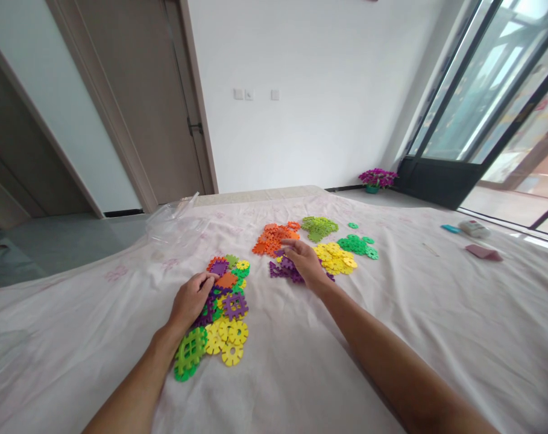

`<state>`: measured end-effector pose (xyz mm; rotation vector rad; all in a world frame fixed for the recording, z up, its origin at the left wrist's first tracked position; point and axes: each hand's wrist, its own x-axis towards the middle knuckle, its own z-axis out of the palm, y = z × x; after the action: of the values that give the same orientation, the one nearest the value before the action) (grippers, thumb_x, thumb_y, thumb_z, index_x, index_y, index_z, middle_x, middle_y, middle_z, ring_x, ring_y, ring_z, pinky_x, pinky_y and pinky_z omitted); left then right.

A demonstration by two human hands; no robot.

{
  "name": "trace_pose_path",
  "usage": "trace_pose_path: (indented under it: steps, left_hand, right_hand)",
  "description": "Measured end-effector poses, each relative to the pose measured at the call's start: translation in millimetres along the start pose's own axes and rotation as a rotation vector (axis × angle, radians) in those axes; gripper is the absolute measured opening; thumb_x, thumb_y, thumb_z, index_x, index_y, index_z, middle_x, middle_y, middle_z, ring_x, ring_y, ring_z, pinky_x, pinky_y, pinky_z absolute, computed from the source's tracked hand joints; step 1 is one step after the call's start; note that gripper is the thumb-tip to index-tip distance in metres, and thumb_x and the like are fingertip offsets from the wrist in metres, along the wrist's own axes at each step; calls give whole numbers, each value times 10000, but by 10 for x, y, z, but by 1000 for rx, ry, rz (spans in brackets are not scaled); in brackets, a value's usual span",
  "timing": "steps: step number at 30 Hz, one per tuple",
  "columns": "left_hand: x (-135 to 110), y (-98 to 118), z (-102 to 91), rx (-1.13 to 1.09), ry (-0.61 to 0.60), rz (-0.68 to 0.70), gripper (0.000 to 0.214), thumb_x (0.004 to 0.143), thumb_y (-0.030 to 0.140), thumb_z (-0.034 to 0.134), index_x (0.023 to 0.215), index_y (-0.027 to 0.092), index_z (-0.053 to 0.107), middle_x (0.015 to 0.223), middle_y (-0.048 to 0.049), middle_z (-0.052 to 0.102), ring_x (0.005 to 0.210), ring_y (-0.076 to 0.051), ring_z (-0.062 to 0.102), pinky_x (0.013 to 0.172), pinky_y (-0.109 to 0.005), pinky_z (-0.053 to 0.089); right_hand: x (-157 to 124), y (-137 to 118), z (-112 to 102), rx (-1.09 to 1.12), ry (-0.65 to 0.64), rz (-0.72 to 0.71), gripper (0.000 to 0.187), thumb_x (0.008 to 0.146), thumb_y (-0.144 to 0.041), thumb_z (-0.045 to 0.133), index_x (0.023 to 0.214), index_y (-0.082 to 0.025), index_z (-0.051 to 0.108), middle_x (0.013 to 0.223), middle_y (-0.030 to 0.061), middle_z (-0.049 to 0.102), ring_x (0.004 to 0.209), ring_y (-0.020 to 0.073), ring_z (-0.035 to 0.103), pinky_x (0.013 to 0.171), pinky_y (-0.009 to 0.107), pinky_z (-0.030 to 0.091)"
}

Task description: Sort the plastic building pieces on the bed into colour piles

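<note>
My left hand (193, 298) rests at the left edge of a mixed heap of plastic interlocking pieces, its fingers curled together. Its fingertips meet the heap beside an orange square piece (226, 281) and a purple square piece (218, 267); what they pinch, if anything, is hidden. Lower in that heap lie yellow notched discs (233, 353) and a green square piece (190, 351). Over a pile of purple pieces (279, 270) hovers my right hand (304, 260), index finger stretched out and thumb apart. Just beyond it sits a pile of orange pieces (269, 239).
Sorted piles of yellow discs (336, 259), green discs (355, 244) and lime pieces (319, 228) lie to the right and behind. A clear plastic bag (174, 223) is at the back left. Farther right are a pink cloth (483, 252) and a blue item (450, 228).
</note>
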<state>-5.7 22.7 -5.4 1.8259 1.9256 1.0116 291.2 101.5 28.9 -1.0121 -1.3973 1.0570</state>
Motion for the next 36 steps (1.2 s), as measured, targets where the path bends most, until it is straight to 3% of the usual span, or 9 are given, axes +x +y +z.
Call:
trace_pose_path:
  steps: [4,7,11,14,19,21,24,27,36]
  left_hand:
    - [4,-22,9,-9,0,-4,357,878,452,411,990,264,693,1098,-1,718,1048,-200,633,931,-298,451]
    - [4,-26,12,-13,-4,-11,357,878,450,411,988,260,694,1099,-2,716,1048,-199,629,933,-294,448]
    - [7,-18,13,-9,-8,-11,363,881,449,406,989,253,691,1103,-9,712,1052,-202,624,935,-301,442]
    - [9,-15,11,-5,-9,-16,357,878,447,410,990,259,693,1101,-3,711,1050,-201,623,934,-303,440]
    - [11,-27,12,-8,-3,-5,355,876,452,411,975,263,696,1099,5,712,1048,-200,626,937,-302,441]
    - [13,-33,17,-9,1,1,354,877,447,410,973,262,696,1098,5,713,1047,-198,627,937,-300,443]
    - [14,-35,20,-6,-4,7,353,881,439,406,976,260,694,1089,2,716,1044,-198,630,926,-301,448]
    - [7,-22,16,-6,1,2,349,880,431,406,977,261,695,1085,4,719,1040,-197,631,924,-300,449]
    - [14,-37,15,-14,2,2,351,877,433,409,981,260,696,1085,4,718,1037,-195,633,924,-300,451]
  right_hand:
    - [109,-22,-259,-193,51,-84,321,764,-297,573,1024,-140,676,825,27,676,691,138,588,649,259,447]
    - [161,-43,-462,-377,66,-64,296,779,-290,549,981,-139,703,705,7,648,617,139,555,590,250,417]
    - [168,-101,-576,-735,156,-86,235,783,-222,551,932,-193,730,883,37,707,794,177,621,718,276,454]
    - [97,-136,-434,-821,114,-168,238,816,-188,536,960,-218,724,987,35,717,878,179,639,797,288,462]
    - [-223,-77,117,-684,-345,-372,195,859,-191,550,974,-210,706,957,28,715,839,152,647,770,258,483]
    - [-375,-32,317,-675,-469,-445,199,865,-255,599,1033,-207,694,979,45,705,853,158,643,790,268,486]
    - [-544,7,499,-702,-620,-595,393,858,-407,642,1191,-199,625,1137,87,664,1047,205,602,919,323,454]
    - [-615,6,558,-765,-687,-665,544,857,-513,615,1295,-197,547,1222,114,622,1125,229,564,971,361,420]
    - [-607,51,524,-756,-658,-703,490,882,-518,577,1249,-194,571,1150,105,648,1054,213,593,922,333,438]
